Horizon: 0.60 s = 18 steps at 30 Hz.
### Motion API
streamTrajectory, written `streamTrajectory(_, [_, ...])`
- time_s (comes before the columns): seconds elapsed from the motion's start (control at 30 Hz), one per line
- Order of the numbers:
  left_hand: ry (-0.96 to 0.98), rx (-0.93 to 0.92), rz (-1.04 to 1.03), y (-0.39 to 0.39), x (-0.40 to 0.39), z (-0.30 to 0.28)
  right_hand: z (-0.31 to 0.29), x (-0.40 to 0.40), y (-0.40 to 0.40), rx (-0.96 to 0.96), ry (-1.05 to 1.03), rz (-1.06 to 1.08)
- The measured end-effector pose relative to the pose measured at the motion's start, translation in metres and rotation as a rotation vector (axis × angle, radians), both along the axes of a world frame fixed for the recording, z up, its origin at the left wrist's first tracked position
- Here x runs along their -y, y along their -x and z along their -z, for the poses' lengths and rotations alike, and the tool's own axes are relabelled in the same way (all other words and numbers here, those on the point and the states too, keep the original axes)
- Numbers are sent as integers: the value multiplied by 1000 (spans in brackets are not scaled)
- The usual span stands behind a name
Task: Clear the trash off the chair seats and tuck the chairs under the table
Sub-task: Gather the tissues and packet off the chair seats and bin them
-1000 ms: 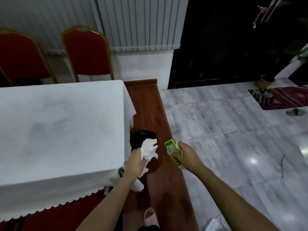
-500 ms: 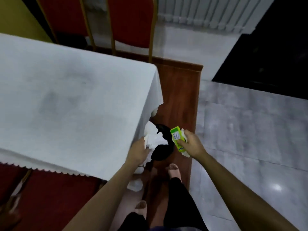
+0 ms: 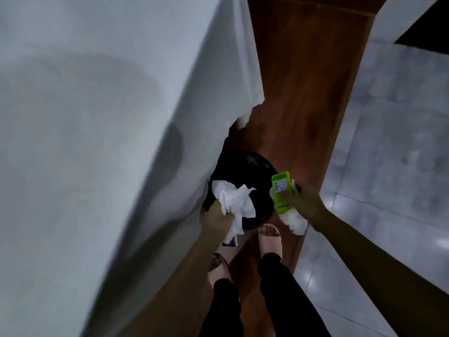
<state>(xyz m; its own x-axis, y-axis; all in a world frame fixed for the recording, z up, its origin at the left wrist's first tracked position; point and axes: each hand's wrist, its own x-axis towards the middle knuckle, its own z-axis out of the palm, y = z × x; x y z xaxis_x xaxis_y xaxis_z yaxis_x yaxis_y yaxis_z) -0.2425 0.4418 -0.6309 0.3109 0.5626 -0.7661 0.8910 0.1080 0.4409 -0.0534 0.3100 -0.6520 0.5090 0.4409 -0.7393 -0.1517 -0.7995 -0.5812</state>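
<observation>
My left hand (image 3: 216, 218) grips a bunch of crumpled white tissue (image 3: 237, 200) over the near edge of a bin lined with a black bag (image 3: 245, 166). At the bin's right side, my right hand (image 3: 303, 203) holds a small green carton (image 3: 281, 192) upright, together with more white tissue (image 3: 295, 221) bunched below the fingers. The bin stands on the wooden floor strip, tucked against the hanging edge of the white tablecloth (image 3: 97, 142). No chair shows in this view.
The table with its white cloth fills the left half. A brown wooden floor strip (image 3: 303, 81) runs ahead, with grey marble tiles (image 3: 388, 142) to its right. My two sandalled feet (image 3: 268, 239) stand just behind the bin.
The view has tipped down and closed in on the bin, so the red chairs have left the frame. Both hands, still holding their trash, now sit right above the bin.
</observation>
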Motion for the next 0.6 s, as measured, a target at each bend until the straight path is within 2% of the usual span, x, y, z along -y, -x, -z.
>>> streamTrajectory(0.17, [28, -38, -123, -19, -7, 87, 117, -24, 11, -148, -78, 38])
streamTrajectory(0.27, [16, -30, -170, -27, -9, 130, 132, -47, 21, -157, -78, 87])
streamTrajectory(0.33, [4, -23, -173, -31, -13, 148, 142, -52, 27, -244, -69, 111])
streamTrajectory(0.43, [26, -5, -231, -37, -15, 155, 151, -44, 30, -315, -73, 51])
streamTrajectory(0.6, [36, -75, -209, -43, -23, 134, 130, -26, 22, -148, -56, -131])
